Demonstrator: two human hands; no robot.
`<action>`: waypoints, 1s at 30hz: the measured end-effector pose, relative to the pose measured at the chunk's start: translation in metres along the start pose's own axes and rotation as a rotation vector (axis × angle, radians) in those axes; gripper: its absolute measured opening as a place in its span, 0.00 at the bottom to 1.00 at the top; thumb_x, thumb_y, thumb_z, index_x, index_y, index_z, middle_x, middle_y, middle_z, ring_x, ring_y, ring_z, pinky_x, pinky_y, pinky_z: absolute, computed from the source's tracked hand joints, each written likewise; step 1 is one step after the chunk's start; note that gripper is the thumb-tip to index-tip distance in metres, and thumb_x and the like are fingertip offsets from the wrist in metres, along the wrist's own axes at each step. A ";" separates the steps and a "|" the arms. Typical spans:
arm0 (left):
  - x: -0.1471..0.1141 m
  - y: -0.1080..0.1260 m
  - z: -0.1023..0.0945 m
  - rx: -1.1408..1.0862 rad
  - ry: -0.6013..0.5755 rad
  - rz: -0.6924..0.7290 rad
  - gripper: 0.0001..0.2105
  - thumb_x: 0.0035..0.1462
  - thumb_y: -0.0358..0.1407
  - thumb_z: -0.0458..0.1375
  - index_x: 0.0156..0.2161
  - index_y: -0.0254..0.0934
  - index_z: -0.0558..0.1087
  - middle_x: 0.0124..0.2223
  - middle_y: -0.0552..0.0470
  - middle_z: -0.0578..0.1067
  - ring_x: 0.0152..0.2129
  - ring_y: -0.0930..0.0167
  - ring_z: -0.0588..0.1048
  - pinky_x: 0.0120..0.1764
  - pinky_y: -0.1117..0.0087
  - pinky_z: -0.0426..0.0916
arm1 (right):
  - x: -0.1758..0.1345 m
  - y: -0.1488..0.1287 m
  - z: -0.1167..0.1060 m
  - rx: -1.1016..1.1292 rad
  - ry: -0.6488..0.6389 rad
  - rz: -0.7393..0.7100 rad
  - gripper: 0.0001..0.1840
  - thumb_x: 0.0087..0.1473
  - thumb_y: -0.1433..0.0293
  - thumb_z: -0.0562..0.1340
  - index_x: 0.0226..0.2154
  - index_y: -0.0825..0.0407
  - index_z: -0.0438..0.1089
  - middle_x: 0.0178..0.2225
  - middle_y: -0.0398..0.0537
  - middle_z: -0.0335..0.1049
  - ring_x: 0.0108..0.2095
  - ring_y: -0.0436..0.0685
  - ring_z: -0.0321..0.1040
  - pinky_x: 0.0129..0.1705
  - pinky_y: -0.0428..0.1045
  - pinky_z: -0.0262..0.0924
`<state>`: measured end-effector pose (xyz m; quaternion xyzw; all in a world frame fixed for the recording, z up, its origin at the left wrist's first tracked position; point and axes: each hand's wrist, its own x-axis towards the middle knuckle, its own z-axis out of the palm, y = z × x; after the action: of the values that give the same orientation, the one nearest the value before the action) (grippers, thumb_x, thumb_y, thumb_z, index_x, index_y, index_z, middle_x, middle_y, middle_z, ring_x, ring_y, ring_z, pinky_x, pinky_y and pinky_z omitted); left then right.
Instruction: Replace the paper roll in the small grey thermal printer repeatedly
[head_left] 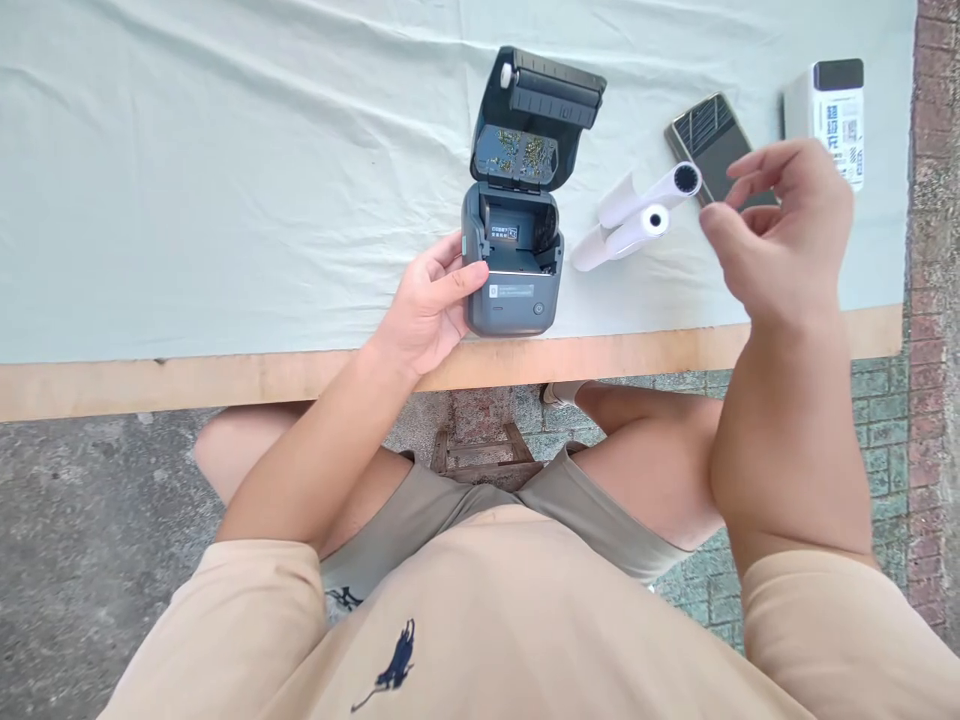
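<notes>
A dark grey label printer (pixel 513 300) stands near the table's front edge with its lid (pixel 536 110) raised. Its paper compartment shows no roll inside. My left hand (pixel 435 305) grips the printer's left side, thumb on the front rim and fingers behind. To the right of the printer lie two white paper rolls (pixel 637 230), partly unrolled, with dark cores. My right hand (pixel 787 220) hovers beyond them, in front of a dark phone (pixel 709 145) that it partly covers. Its thumb and curled fingers are apart, and I see nothing between them.
A white box (pixel 840 110) with a black end and a printed label stands at the far right, partly behind my right hand. A pale cloth (pixel 225 180) covers the table, leaving a wooden front edge (pixel 300 375) bare. A small wooden stool (pixel 484 460) is underneath.
</notes>
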<state>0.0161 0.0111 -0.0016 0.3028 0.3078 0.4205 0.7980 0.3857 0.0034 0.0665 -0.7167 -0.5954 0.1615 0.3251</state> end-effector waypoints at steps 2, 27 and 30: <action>0.000 0.001 0.001 -0.008 0.002 -0.003 0.33 0.45 0.52 0.95 0.50 0.43 0.88 0.69 0.47 0.94 0.81 0.41 0.83 0.74 0.46 0.92 | -0.009 0.004 -0.001 -0.006 -0.118 -0.013 0.17 0.58 0.62 0.80 0.48 0.37 0.79 0.38 0.45 0.78 0.26 0.57 0.63 0.32 0.60 0.60; -0.002 -0.001 0.006 -0.005 0.053 0.049 0.32 0.47 0.56 0.94 0.48 0.43 0.88 0.52 0.53 0.95 0.50 0.62 0.96 0.42 0.70 0.89 | -0.027 -0.107 0.044 0.508 -0.873 -0.199 0.26 0.58 0.53 0.86 0.46 0.41 0.75 0.44 0.43 0.83 0.44 0.62 0.83 0.50 0.59 0.85; -0.002 -0.003 0.006 0.017 0.064 0.043 0.34 0.46 0.58 0.94 0.50 0.44 0.88 0.54 0.52 0.94 0.55 0.58 0.95 0.42 0.68 0.90 | -0.021 -0.112 0.049 0.262 -0.622 -0.187 0.22 0.55 0.58 0.83 0.43 0.37 0.74 0.40 0.43 0.80 0.42 0.65 0.80 0.48 0.62 0.84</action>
<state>0.0210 0.0068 0.0005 0.3023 0.3302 0.4444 0.7760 0.2666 0.0060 0.1009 -0.5279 -0.7031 0.4168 0.2307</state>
